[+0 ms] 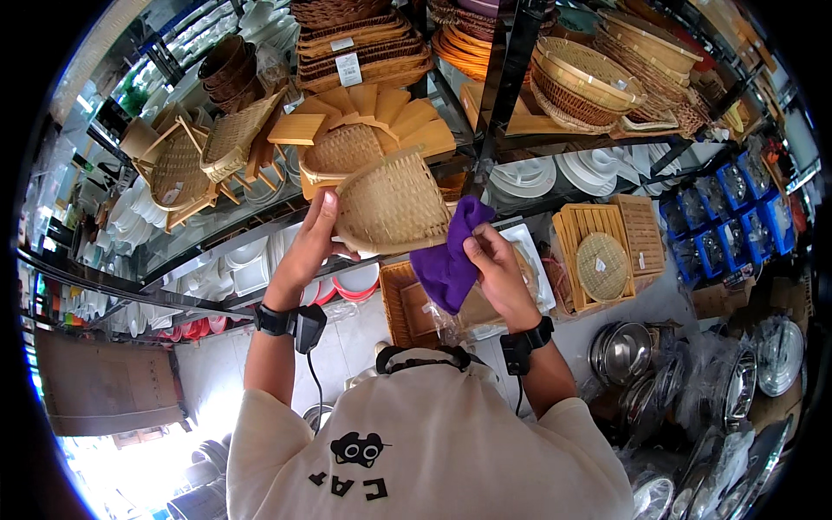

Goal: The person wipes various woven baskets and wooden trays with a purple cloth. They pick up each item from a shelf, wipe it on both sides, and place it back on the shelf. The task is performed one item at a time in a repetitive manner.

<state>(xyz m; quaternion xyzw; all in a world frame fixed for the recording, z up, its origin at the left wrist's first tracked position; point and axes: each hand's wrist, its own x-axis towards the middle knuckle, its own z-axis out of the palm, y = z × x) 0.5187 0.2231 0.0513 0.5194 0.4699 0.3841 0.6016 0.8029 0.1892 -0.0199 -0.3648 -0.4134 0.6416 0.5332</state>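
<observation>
A shallow woven bamboo basket [392, 205], scoop-shaped with a flat end, is held up in front of the shelf. My left hand [314, 236] grips its left rim, thumb on the edge and fingers underneath. Bunched in my right hand [496, 264] is a purple cloth [451, 264], pinched between thumb and fingers. The cloth touches the basket's lower right rim. Just behind the held basket, a similar woven basket [344, 152] rests among fanned wooden pieces [390, 108] on the shelf.
Woven baskets with wooden legs [178, 169] stand to the left. Stacked brown trays [360, 56] and round baskets [581, 82] fill the upper shelf. Below are white plates [524, 176], a brown wicker basket [407, 303] and blue bins [732, 217]. Metal pans [624, 347] lie at right.
</observation>
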